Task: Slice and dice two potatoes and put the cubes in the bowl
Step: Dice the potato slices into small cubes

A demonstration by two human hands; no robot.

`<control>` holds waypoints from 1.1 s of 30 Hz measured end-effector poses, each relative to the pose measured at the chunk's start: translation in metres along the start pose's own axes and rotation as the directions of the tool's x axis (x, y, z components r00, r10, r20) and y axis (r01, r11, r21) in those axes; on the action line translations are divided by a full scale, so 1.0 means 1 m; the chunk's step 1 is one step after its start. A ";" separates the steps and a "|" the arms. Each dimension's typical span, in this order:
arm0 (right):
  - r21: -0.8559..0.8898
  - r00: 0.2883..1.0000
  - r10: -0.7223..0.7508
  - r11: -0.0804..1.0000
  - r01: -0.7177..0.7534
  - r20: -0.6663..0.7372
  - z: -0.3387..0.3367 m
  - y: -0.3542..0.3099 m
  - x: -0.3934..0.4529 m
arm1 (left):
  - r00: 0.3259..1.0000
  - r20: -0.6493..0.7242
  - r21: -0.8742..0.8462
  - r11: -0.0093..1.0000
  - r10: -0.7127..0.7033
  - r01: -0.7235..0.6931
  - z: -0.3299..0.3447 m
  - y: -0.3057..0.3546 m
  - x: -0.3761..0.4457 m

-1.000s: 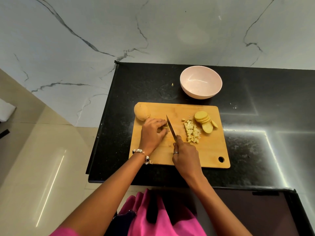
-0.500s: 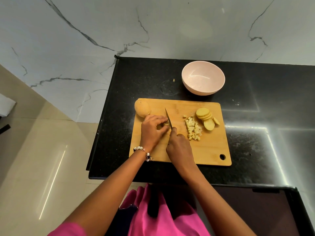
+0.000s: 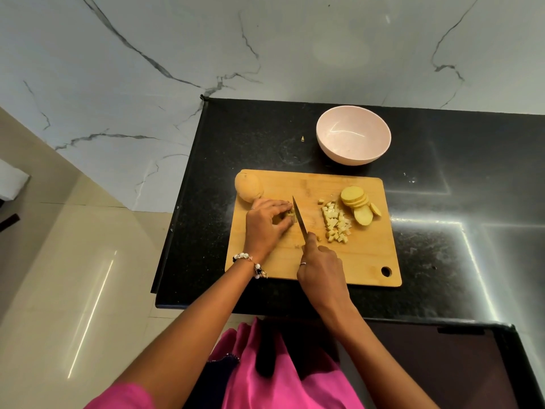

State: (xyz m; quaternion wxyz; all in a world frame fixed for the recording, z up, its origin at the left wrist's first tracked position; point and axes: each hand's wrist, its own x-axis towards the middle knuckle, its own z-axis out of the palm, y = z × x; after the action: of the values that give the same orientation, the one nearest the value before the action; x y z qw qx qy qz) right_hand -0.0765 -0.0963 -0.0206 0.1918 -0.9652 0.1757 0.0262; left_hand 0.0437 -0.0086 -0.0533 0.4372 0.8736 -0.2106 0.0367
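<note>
A: Right, start with the hands. What are they doing?

B: The right hand point(image 3: 321, 268) is wrapped round the handle of the knife point(image 3: 299, 216), blade slanting down beside the left fingertips. A second ago the blade stood a little further right; it has stepped in toward the left hand, so another cut is landing on what that hand holds.

A: And the left hand point(image 3: 265, 224)?

B: Curled over a small potato piece point(image 3: 289, 215), pinching it down on the cutting board point(image 3: 368, 255). Most of the piece is hidden under the fingers.

A: So where does the rest stand?

B: Just right of the blade lies a pile of cubes point(image 3: 336, 222), unchanged in the last second. Beyond it, a fanned stack of slices point(image 3: 358, 202) waits uncut. A whole potato point(image 3: 248, 188) sits at the board's far-left corner, unpeeled and untouched.

A: The bowl point(image 3: 353, 134)?

B: Behind the board on the black counter point(image 3: 206, 202), nothing in it. I'd judge the task under halfway: the first potato is only partly diced and nothing has been transferred.
</note>
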 end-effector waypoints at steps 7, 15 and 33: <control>-0.012 1.000 -0.028 1.000 0.028 -0.007 -0.005 -0.004 0.010 | 1.000 0.010 -0.016 1.000 -0.020 0.020 -0.002 0.000 0.000; -0.036 1.000 -0.015 0.999 0.016 0.018 -0.006 -0.007 0.009 | 1.000 0.006 -0.042 0.999 -0.028 0.028 -0.001 -0.001 0.000; -0.081 0.999 -0.012 0.997 0.016 0.052 -0.009 -0.010 -0.019 | 0.998 0.000 -0.054 0.997 -0.057 0.057 -0.002 0.000 -0.002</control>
State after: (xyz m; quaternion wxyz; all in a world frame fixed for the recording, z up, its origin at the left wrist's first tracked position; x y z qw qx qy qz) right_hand -0.0913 -0.0848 -0.0066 0.1571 -0.9724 0.1626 0.0570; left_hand 0.0427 -0.0067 -0.0531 0.4616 0.8671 -0.1861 0.0191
